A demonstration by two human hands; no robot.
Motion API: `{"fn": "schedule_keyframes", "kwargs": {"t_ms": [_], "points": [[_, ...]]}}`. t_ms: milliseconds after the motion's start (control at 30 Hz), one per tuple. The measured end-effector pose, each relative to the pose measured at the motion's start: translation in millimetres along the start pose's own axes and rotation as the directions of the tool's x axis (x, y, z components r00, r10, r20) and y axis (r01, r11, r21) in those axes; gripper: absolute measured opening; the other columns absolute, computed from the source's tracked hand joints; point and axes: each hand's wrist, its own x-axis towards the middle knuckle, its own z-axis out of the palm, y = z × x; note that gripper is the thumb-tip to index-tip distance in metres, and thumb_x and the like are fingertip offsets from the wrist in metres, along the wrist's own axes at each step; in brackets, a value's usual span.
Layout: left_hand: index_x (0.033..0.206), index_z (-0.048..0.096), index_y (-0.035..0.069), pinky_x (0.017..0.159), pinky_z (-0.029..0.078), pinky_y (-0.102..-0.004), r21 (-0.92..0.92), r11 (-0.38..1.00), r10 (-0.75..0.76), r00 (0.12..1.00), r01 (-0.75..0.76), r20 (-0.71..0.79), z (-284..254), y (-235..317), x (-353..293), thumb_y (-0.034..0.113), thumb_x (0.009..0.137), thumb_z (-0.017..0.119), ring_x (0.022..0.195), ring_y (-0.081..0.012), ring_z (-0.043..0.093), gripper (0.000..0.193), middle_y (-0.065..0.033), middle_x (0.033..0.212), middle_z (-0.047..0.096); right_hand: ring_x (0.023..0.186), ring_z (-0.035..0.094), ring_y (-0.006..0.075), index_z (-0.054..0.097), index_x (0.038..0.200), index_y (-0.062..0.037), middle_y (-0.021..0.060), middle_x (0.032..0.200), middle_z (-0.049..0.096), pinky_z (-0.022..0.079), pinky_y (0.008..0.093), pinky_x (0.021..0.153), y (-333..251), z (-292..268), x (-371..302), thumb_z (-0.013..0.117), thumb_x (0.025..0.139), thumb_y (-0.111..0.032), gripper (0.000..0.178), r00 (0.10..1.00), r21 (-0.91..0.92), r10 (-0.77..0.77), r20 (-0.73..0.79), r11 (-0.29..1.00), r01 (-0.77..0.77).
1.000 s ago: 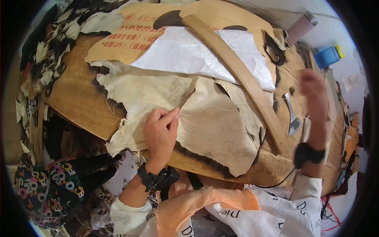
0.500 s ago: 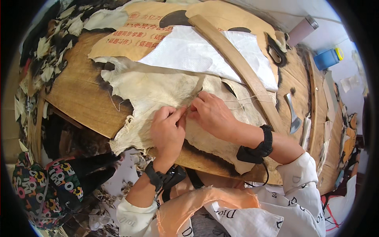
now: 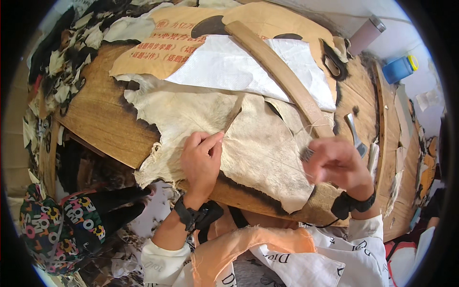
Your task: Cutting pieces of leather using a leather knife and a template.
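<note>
My left hand [image 3: 201, 158] pinches the pale animal hide [image 3: 186, 110] between thumb and forefinger, at the lower end of a slit or seam between two pieces. The hide lies across the wooden board, dark hair showing along its edges. My right hand [image 3: 337, 160], smeared by motion, hovers over the hide's right side with fingers curled together. A grey metal thimble-like band [image 3: 306, 154] sits on one finger. Pale thread [image 3: 313, 126] loops beside that hand, over the wooden strip. Whatever the right fingers hold is too blurred to make out.
A curved wooden strip [image 3: 282, 79] lies over a white woven sheet [image 3: 220, 64] and brown printed paper [image 3: 143, 57]. At right are a metal blade tool [image 3: 356, 136], a blue jar [image 3: 399, 70] and a pink flask [image 3: 367, 36]. Hide scraps [image 3: 57, 62] heap at far left.
My right hand has swung right, away from the slit and my left hand, and come off the hide's middle. The left hand keeps its pinch in nearly the same place.
</note>
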Motion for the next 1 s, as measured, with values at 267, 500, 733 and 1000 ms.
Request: {"fn": "schedule_keyframes", "kwargs": {"t_ms": [267,500,733,1000], "points": [[0.091,0.071,0.009,0.059,0.043,-0.0266,0.047,0.998,0.030,0.999,-0.031,0.019,-2,-3,-1,0.005,0.076,0.065,0.068,-0.0165,0.054,0.017,-0.0039,0.079,0.057,0.047,0.047,0.0178,0.064,0.074,-0.0005,0.0091,0.064,0.056,0.032,0.0307,0.040,-16,4,-32,0.067,0.082,-0.013,0.015,0.988,0.378,-0.150,0.034,0.917,0.127],[0.090,0.071,0.011,0.060,0.044,-0.0297,-0.005,0.999,-0.040,0.999,0.040,0.033,-6,3,0,0.008,0.076,0.065,0.069,-0.0189,0.054,0.016,-0.0037,0.078,0.057,0.055,0.053,0.0194,0.062,0.072,-0.0027,0.0068,0.067,0.055,0.038,0.0318,0.046,-18,9,1,0.065,0.081,-0.008,0.011,0.928,0.257,-0.243,0.281,0.951,0.171],[0.092,0.072,0.011,0.058,0.043,-0.0281,-0.480,0.865,0.341,0.874,-0.147,0.347,-31,31,-4,0.004,0.075,0.068,0.065,-0.0174,0.053,0.019,-0.0053,0.070,0.057,0.065,0.059,0.0262,0.060,0.076,-0.0031,0.0084,0.072,0.060,0.046,0.0331,0.059,40,47,49,0.064,0.070,0.000,0.008,0.999,-0.277,-0.009,-0.039,0.961,-0.003],[0.094,0.069,0.006,0.060,0.045,-0.0296,-0.013,0.993,-0.115,0.971,0.120,0.211,-11,5,18,0.013,0.080,0.064,0.064,-0.0204,0.058,0.016,-0.0088,0.073,0.058,0.070,0.060,0.0306,0.062,0.081,-0.0007,0.0127,0.076,0.061,0.047,0.0361,0.063,62,56,35,0.062,0.074,-0.002,0.008,0.996,-0.439,0.086,-0.018,0.894,-0.085]]}}
